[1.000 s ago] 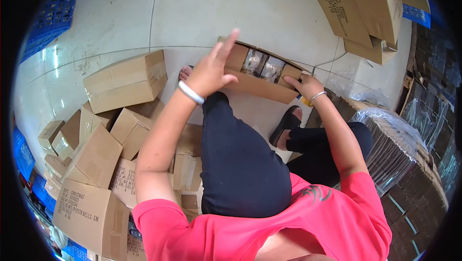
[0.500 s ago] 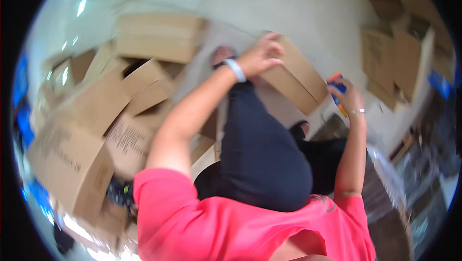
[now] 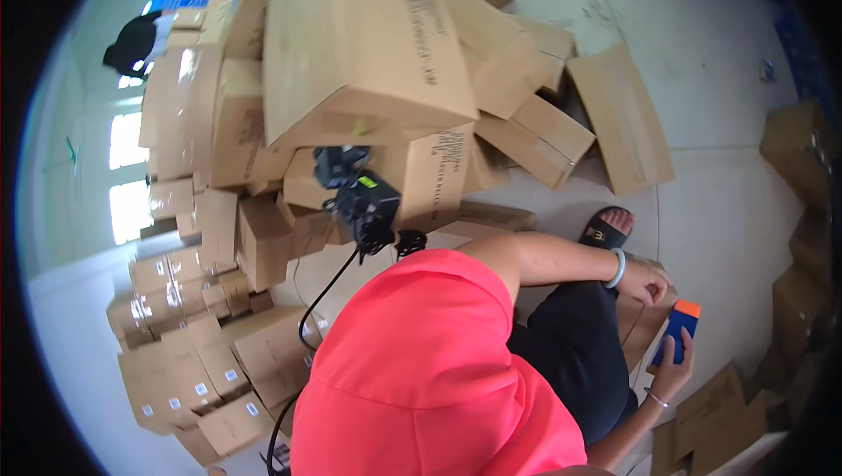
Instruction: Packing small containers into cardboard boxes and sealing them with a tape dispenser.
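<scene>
My left hand (image 3: 647,281), with a pale bangle on its wrist, rests fingers-down on the top of a brown cardboard box (image 3: 638,329) in front of my knees. Just to the right, my right hand (image 3: 674,372) grips a small blue tool with an orange end (image 3: 679,330), held upright beside the box. My black trousers (image 3: 570,353) and pink shirt (image 3: 421,371) fill the lower middle. One foot in a black sandal (image 3: 603,232) shows beyond the left forearm.
A tall heap of brown cardboard boxes (image 3: 368,46) rises at the upper middle and left. A black device with a cable (image 3: 361,200) hangs near it. Smaller stacked cartons (image 3: 189,362) lie lower left. More boxes (image 3: 798,151) stand at the right on the pale floor (image 3: 719,107).
The view has swung sharply to the left, bringing the box heap into sight. My left hand stays on the box; my right hand has dropped lower with the blue tool.
</scene>
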### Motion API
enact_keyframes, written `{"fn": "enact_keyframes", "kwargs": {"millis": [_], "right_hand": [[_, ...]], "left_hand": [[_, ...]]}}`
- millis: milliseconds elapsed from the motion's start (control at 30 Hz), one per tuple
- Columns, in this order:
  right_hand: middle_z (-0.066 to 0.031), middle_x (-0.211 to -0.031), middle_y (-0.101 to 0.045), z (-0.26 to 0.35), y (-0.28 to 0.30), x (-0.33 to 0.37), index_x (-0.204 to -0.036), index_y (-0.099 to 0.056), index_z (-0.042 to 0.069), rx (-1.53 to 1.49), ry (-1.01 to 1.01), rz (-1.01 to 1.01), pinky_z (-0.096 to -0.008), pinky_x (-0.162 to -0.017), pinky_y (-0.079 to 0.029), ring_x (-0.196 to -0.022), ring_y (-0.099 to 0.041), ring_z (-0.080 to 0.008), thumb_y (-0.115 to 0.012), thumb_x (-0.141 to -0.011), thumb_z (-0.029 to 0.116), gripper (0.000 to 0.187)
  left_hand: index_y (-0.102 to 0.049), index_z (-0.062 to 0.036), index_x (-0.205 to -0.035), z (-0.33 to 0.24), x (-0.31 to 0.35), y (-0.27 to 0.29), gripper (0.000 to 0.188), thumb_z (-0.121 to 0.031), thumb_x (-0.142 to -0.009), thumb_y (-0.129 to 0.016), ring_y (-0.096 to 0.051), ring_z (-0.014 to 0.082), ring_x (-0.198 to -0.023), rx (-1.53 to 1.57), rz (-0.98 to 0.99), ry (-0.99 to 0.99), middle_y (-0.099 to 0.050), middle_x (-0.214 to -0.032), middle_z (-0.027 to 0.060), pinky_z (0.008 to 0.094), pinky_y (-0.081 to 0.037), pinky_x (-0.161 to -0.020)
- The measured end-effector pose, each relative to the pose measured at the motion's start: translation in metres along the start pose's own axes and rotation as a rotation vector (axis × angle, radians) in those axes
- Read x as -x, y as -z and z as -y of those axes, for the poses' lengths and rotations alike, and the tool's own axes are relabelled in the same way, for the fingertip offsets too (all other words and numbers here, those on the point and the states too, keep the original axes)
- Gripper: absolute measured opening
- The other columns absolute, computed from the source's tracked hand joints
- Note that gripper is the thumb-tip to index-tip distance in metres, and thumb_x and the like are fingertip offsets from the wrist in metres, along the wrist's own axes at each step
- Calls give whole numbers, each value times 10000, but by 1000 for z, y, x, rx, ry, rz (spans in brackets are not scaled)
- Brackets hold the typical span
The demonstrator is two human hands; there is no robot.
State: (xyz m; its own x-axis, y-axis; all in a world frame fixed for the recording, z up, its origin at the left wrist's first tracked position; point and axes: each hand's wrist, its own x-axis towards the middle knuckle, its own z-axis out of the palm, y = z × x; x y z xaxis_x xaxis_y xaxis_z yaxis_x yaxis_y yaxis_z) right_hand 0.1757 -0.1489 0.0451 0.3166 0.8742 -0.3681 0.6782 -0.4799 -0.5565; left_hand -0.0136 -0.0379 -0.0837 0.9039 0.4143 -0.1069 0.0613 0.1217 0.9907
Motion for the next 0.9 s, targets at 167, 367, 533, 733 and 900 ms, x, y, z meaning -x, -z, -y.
{"fn": "enact_keyframes", "kwargs": {"millis": [167,367,533,733,900], "right_hand": [[-105,-1161,-580,16,-19,10,-1176,-563,7,-326,116,-169,-316,-934,-395,-1041,-535,-195,-582,-890,157,324],[-110,-1159,-574,-5,-41,24,-1179,-551,-7,-426,77,-234,-339,-930,-402,-1036,-531,-216,-590,-878,151,342],[-108,-1151,-576,2,-52,32,-1182,-552,-1,-414,136,-244,-340,-939,-395,-1037,-527,-217,-601,-871,144,346],[-106,-1145,-582,8,-57,25,-1162,-571,1,-360,185,-297,-333,-935,-394,-1026,-530,-218,-634,-853,145,347],[-103,-1130,-590,5,-55,24,-1152,-589,22,-370,201,-315,-322,-939,-391,-1034,-526,-210,-663,-839,176,357]], "left_hand": [[-593,-34,-903,12,-6,-2,145,-9,-768,-638,-536,197,-1033,77,5,-13,-568,-1109,103,289,-426,-860],[-592,17,-1007,2,-21,4,214,13,-794,-606,-550,115,-864,220,-3,59,-644,-902,24,280,-430,-809],[-641,-36,-1056,13,-32,25,362,-340,-863,-599,-543,138,-874,572,-57,553,-637,-1024,96,310,-423,-763],[-661,-37,-989,-31,-44,35,557,-533,-736,-685,-553,182,-877,507,-125,650,-629,-965,62,317,-403,-680],[-667,-163,-873,3,-61,26,295,-433,-759,-704,-557,112,-790,745,-115,666,-635,-875,-30,306,-336,-726]]}}
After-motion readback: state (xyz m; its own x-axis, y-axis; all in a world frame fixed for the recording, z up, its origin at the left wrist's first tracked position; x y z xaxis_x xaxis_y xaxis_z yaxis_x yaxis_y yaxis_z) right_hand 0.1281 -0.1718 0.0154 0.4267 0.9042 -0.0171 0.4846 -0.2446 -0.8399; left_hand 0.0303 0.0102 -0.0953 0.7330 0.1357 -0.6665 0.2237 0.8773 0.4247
